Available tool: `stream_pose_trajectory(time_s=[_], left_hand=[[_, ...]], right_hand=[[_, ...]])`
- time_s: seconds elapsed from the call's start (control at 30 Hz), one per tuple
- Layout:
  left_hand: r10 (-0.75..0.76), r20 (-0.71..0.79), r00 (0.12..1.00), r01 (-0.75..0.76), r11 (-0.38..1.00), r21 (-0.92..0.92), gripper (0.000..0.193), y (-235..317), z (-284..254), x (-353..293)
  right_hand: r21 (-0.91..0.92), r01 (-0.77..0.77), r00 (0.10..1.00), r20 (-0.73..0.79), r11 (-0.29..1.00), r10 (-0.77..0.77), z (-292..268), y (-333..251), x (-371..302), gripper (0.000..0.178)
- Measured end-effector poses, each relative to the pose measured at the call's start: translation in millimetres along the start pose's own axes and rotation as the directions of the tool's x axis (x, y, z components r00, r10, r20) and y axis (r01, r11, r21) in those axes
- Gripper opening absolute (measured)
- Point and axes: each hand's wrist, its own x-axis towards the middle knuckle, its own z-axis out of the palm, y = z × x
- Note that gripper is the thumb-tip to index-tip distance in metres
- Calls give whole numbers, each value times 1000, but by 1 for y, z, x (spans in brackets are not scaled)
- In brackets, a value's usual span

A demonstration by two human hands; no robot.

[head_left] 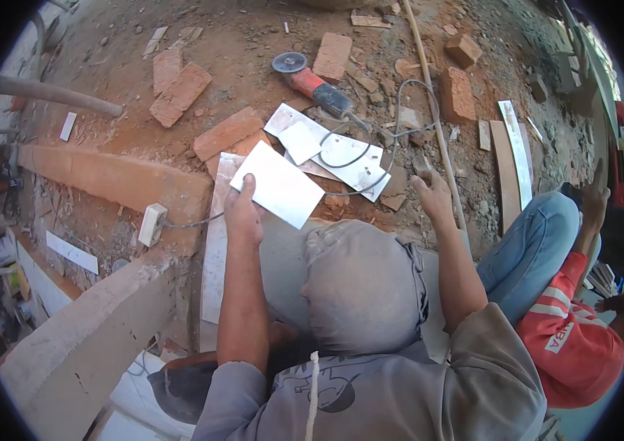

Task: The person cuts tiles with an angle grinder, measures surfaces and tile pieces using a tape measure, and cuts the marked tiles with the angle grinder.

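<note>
My left hand [244,212] grips a white rectangular tile [279,185] by its lower left edge, thumb on top. The tile is held over other pale tile pieces. My right hand [432,195] is raised to the right, apart from the tile, its fingers pinched around a small thin thing too small to name. Beyond the held tile lie a long white tile piece [352,158] and a smaller white piece [299,142], which overlaps it. Farther out, a red and black angle grinder [319,90] rests on the ground with its disc [290,62] to the left.
The grinder's grey cable [398,140] loops across the tiles. Bricks [181,94] are scattered on the dirt, and a long pole [429,95] lies to the right. A white socket box [153,225] sits on the left ledge. Another person in a red sleeve [573,338] crouches close at right.
</note>
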Motion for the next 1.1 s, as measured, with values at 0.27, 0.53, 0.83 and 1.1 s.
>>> stream_pose_trajectory(time_s=[0.27, 0.53, 0.83, 1.1], left_hand=[[-31, 57, 998, 44, 966, -255, 43, 5, -3, 2], [-68, 28, 997, 73, 951, -300, 65, 22, -3, 12], [-179, -62, 982, 167, 973, -158, 64, 26, 12, 36], [-165, -125, 978, 136, 967, -216, 52, -8, -60, 58]], right_hand=[[306, 35, 768, 601, 951, -222, 88, -135, 8, 48], [469, -217, 702, 684, 856, -197, 102, -154, 10, 19], [350, -170, 690, 709, 921, -143, 102, -136, 19, 22], [163, 218, 976, -24, 962, -217, 10, -115, -15, 26]])
